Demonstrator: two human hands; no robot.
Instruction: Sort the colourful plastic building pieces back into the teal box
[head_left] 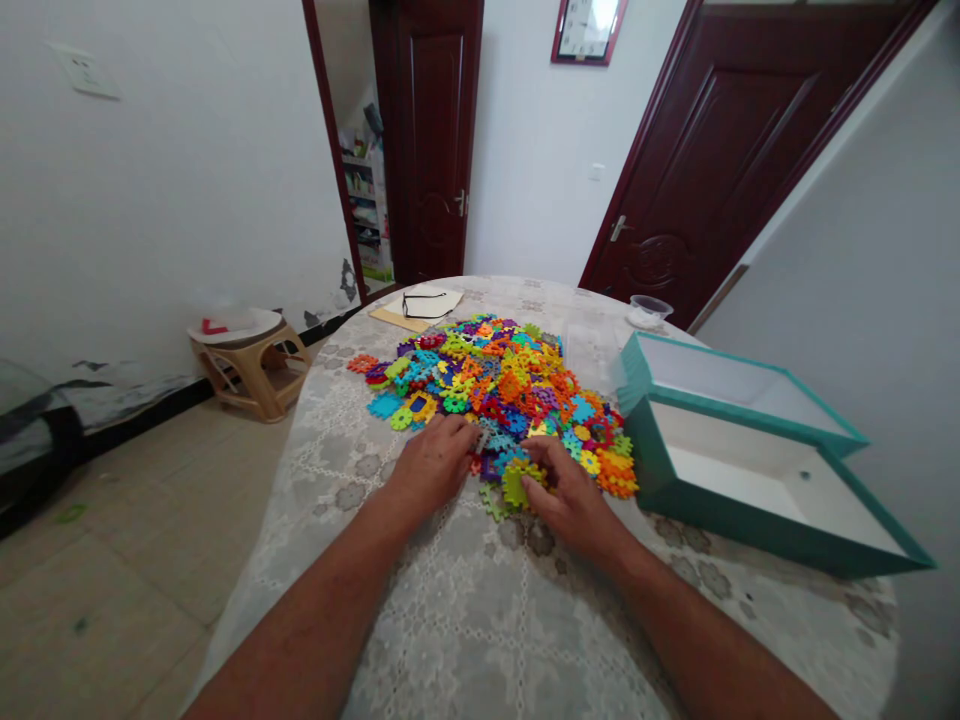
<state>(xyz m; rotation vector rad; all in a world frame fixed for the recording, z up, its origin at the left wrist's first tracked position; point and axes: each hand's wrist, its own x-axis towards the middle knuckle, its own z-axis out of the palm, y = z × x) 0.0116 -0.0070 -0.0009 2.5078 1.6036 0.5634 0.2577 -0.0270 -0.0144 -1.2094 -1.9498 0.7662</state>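
Note:
A heap of colourful plastic gear-shaped pieces (491,370) covers the middle of the table. My left hand (437,457) rests at its near left edge, fingers curled down beside a grey piece (484,436); whatever is under the fingertips is hidden. At the near side of the heap, my right hand (568,492) has thumb and fingers closed around a yellow-green gear piece (516,484), tilted up to face me. A light green piece (494,503) lies on the tablecloth just below it, and blue pieces sit behind it.
On the right, a teal box (750,510) with a white inside stands beside another teal box part (750,385). Glasses (425,305) lie on papers at the back left; a clear plastic bowl (649,309) is at the back right. A stool (255,370) stands left of the table.

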